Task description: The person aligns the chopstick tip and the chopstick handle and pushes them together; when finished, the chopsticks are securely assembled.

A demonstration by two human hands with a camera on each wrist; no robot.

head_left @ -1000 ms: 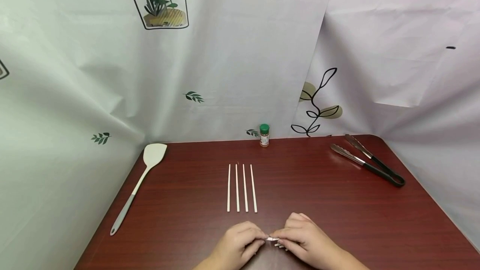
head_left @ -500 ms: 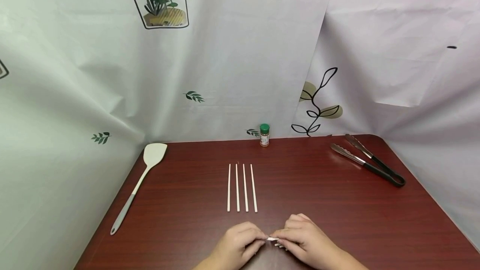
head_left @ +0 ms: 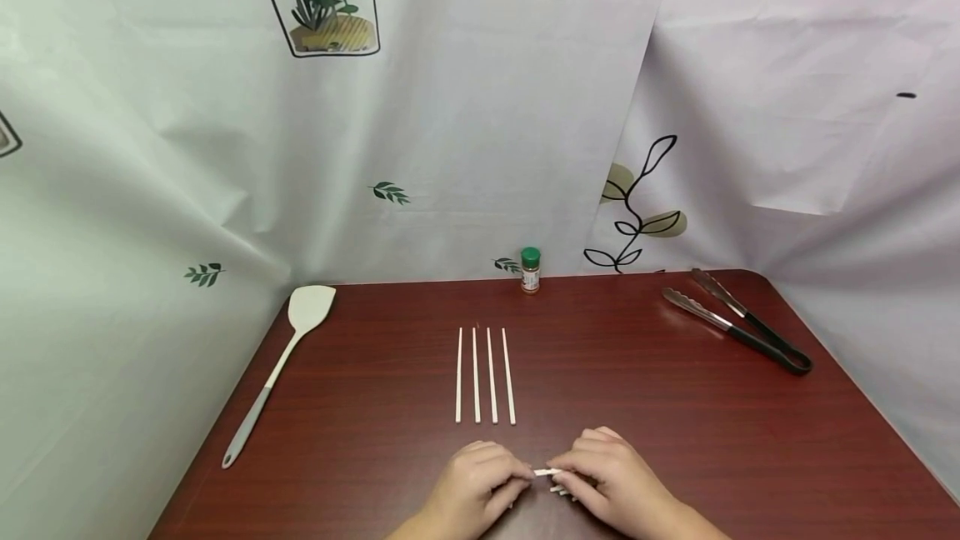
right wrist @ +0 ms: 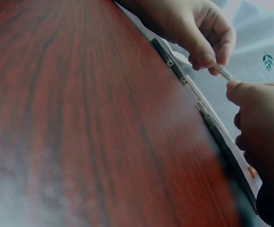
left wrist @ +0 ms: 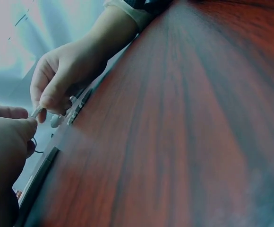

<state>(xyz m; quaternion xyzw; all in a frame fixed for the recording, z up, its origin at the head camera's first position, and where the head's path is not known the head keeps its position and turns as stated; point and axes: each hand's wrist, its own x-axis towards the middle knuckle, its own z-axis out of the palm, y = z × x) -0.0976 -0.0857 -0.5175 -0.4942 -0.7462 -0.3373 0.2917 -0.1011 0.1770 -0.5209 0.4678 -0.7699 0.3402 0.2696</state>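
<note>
a slim white stick (head_left: 546, 472) is held above the near side of the table (head_left: 360, 407), slightly right of the middle. the left hand (head_left: 476, 486) pinches its left part between thumb and fingertip, the right hand (head_left: 611, 477) its right part; the fingers hide its ends. more white ends (head_left: 559, 491) show beside the right thumb, though i can't tell whether that hand grips them too. farther off, four white sticks (head_left: 492, 377) lie side by side. the held one looks very light, probably stiff but easy to snap, so a gentle fingertip pinch toward each end should suit it
</note>
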